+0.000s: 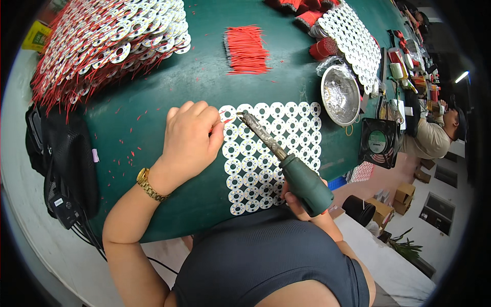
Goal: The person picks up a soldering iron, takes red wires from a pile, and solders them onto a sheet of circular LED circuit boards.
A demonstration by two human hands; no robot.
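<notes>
A panel of joined white ring-shaped circuit boards (249,163) lies flat on the green table in front of me. My left hand (190,134) is closed at the panel's far left corner, pinching a short red wire (228,121) whose tip reaches the corner ring. My right hand (297,205) grips a soldering iron (307,184) with a thick green handle, partly hiding my fingers. Its dark, crusted metal shaft slants to the far left across the panel. The iron's tip is close to the red wire's end; whether they touch I cannot tell.
Beyond the panel lies a bundle of red wires (247,50). Stacked wired boards (123,36) stand far left, a black bag (69,158) below them. At right are a metal bowl (339,97), a black fan (379,143) and more white boards (353,43). Another person (434,130) sits beyond.
</notes>
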